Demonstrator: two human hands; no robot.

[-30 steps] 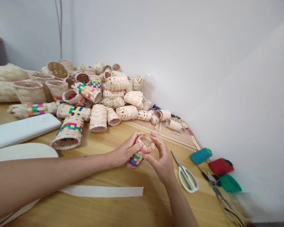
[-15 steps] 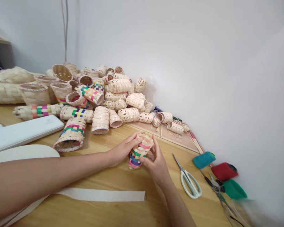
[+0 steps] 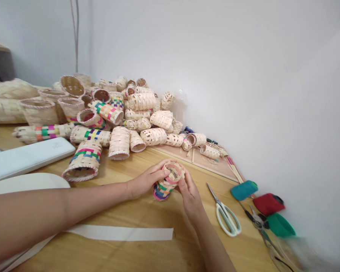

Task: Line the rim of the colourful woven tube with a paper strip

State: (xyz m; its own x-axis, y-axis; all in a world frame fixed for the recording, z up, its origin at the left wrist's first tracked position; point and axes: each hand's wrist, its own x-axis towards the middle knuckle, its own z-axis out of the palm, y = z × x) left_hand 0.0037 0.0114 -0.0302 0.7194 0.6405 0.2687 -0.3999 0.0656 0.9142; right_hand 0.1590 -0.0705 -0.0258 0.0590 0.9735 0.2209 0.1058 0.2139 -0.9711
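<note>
Between both hands I hold a small woven basket with pink, green, blue and purple bands; its open mouth tilts up toward me. My left hand grips the rim from the left, thumb on the near edge and fingers behind. My right hand wraps the right side, its thumb against the wall just below the rim. The fingers behind the basket are partly hidden. Scissors with pale handles lie on the table right of my right hand. A flat white strip lies nearer to me.
A heap of woven baskets fills the back left. A long white device lies at left. Thread spools in blue, red and green sit at right beside pliers. A board with loose strips is behind.
The basket has tipped so its mouth now faces me and its inside shows. My right thumb has moved from low on the wall up near the rim.
</note>
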